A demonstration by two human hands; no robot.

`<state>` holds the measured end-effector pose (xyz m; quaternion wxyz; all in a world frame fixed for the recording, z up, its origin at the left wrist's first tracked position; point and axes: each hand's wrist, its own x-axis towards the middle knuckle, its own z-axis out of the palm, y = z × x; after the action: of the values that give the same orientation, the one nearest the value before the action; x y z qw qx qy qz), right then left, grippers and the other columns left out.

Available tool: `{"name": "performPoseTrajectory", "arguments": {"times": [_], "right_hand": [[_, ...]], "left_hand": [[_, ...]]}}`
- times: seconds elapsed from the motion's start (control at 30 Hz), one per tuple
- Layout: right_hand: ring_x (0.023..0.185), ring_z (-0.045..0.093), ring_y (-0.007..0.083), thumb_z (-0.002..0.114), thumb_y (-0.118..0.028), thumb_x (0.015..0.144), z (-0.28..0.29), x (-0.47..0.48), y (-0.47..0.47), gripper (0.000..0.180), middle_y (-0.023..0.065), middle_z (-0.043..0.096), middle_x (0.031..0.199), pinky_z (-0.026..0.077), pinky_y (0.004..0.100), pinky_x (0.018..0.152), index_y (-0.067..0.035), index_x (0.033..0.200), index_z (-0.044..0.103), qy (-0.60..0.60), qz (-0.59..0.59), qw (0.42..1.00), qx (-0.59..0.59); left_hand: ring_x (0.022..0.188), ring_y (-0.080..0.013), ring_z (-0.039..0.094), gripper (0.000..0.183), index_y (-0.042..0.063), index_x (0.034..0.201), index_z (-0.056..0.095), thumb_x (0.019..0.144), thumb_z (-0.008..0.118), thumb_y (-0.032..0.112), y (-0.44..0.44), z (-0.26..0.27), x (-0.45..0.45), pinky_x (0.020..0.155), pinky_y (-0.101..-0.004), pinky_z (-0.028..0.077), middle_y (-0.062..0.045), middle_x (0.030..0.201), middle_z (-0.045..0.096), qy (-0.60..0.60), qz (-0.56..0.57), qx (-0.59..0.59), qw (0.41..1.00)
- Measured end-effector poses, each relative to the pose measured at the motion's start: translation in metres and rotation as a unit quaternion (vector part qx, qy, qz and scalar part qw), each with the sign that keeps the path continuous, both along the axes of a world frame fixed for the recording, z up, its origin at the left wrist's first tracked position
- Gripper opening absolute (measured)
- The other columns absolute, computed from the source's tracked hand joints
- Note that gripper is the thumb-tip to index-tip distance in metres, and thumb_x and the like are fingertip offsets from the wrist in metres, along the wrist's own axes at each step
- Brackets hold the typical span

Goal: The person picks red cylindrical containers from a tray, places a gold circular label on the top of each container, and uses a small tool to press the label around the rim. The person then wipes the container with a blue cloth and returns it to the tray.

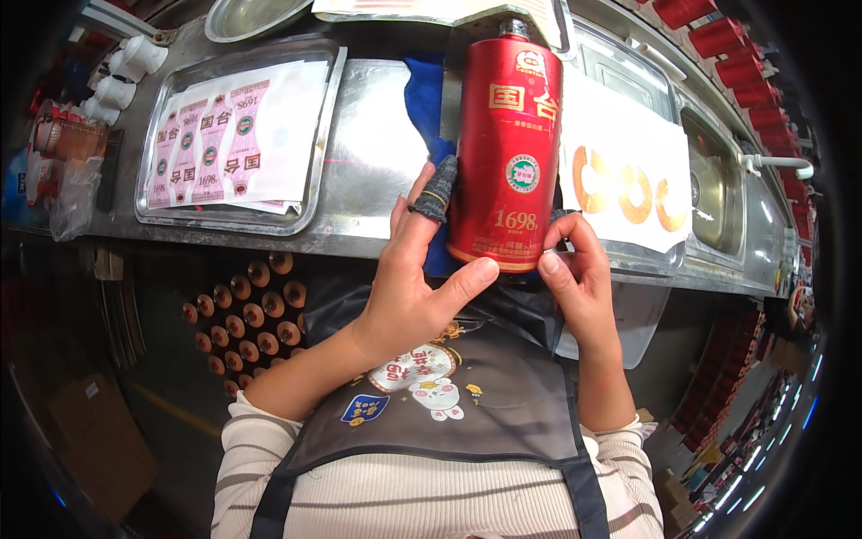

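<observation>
A red glass liquor bottle (508, 148) with gold lettering and a round green-and-white emblem lies with its neck pointing away from me, over a blue cloth (424, 101). My left hand (421, 269) is at its lower left side, thumb against the base edge, a dark knitted cot on one finger. At the lower right edge, my right hand (579, 276) touches the bottle with thumb and bent index finger. To the right, a white sheet with gold ring-shaped decals (630, 188) rests on a tray. Pink-and-white decal sheets (215, 141) lie in a metal tray (326, 135) at left.
A metal bowl (252, 17) stands at the back left, white ceramic-looking pieces (114, 87) at far left. A steel sink (714, 182) with a white tap (781, 164) is at right. Rows of red bottles (754, 87) line the far side; more bottles (249, 316) stand below the counter.
</observation>
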<state>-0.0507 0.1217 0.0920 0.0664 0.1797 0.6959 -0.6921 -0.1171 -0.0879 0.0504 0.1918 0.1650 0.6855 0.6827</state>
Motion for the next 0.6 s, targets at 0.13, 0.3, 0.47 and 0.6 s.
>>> {"name": "performPoseTrajectory", "arguments": {"times": [0.13, 0.3, 0.47, 0.6], "right_hand": [[0.06, 0.044, -0.0026, 0.076, -0.018, 0.093, -0.0019, 0.0001, -0.0022, 0.031, -0.0025, 0.049, 0.092, 0.031, 0.0161, 0.052, -0.005, 0.101, 0.049, 0.002, 0.001, 1.0, 0.011], [0.06, 0.044, -0.003, 0.078, -0.019, 0.091, -0.0059, 0.0004, -0.0011, 0.033, -0.0017, 0.047, 0.096, 0.031, 0.0163, 0.051, -0.004, 0.099, 0.049, 0.006, 0.002, 1.0, 0.026], [0.063, 0.042, -0.002, 0.074, -0.021, 0.094, -0.0036, -0.0007, -0.0012, 0.033, -0.0064, 0.053, 0.079, 0.03, 0.0153, 0.058, -0.007, 0.103, 0.046, -0.001, 0.021, 0.999, 0.038], [0.06, 0.042, -0.0032, 0.079, -0.02, 0.09, -0.0059, -0.0008, -0.0023, 0.035, -0.0019, 0.046, 0.094, 0.03, 0.0161, 0.051, -0.004, 0.098, 0.049, 0.01, 0.004, 1.0, 0.027]], "left_hand": [[0.152, -0.0398, 0.024, 0.086, -0.005, 0.155, 0.033, 0.09, 0.077, 0.028, 0.0001, -0.0004, -0.0004, 0.123, -0.0467, 0.021, -0.03, 0.159, 0.032, -0.004, -0.005, -0.003, 1.0], [0.151, -0.0387, 0.026, 0.084, -0.006, 0.155, 0.033, 0.091, 0.076, 0.026, -0.0012, -0.0003, 0.0, 0.123, -0.0463, 0.021, -0.029, 0.159, 0.032, -0.023, -0.003, 0.01, 1.0], [0.151, -0.0382, 0.026, 0.082, -0.007, 0.154, 0.033, 0.092, 0.075, 0.024, -0.002, 0.0002, -0.0011, 0.123, -0.0458, 0.02, -0.028, 0.16, 0.031, -0.031, -0.009, 0.032, 0.999], [0.151, -0.0379, 0.026, 0.08, -0.007, 0.154, 0.034, 0.092, 0.074, 0.024, -0.0027, -0.002, -0.0015, 0.123, -0.0458, 0.02, -0.028, 0.161, 0.03, -0.024, -0.015, 0.034, 0.999]]}}
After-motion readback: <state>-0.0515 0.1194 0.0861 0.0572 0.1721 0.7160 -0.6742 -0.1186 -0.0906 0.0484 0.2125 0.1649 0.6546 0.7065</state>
